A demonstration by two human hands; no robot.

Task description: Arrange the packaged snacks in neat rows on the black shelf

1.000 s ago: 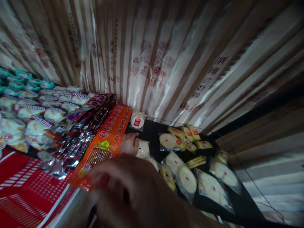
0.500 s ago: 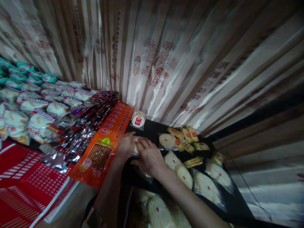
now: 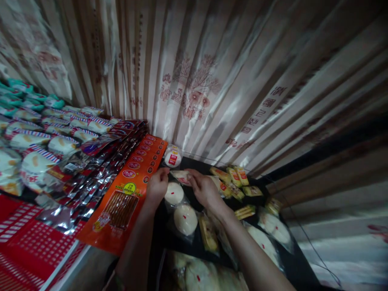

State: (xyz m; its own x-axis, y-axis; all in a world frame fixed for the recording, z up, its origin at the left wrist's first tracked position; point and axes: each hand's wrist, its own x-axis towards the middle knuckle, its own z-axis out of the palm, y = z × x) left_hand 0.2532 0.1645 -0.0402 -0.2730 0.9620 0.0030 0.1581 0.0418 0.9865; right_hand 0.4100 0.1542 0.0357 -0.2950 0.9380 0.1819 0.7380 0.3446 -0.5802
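Observation:
A flat packet, whitish with a reddish patch, is held nearly edge-on above the black surface. My right hand pinches its right end between thumb and fingers. At its left end is my left hand, fingers closed at the packet's edge. Just below the hands lie a clear-wrapped white round snack with a red mark and another white round snack. Behind them a white round packet with a red label stands against the curtain. My right forearm covers some of the packets.
A large orange snack bag lies left of my hands, beside dark shiny packets. A red basket is at the lower left. Small yellow packets lie to the right. A pleated curtain hangs behind.
My hands have lifted and drawn apart, from pressing on the packets to holding one flat packet between them. The white round snacks beneath are now uncovered. The view has shifted slightly.

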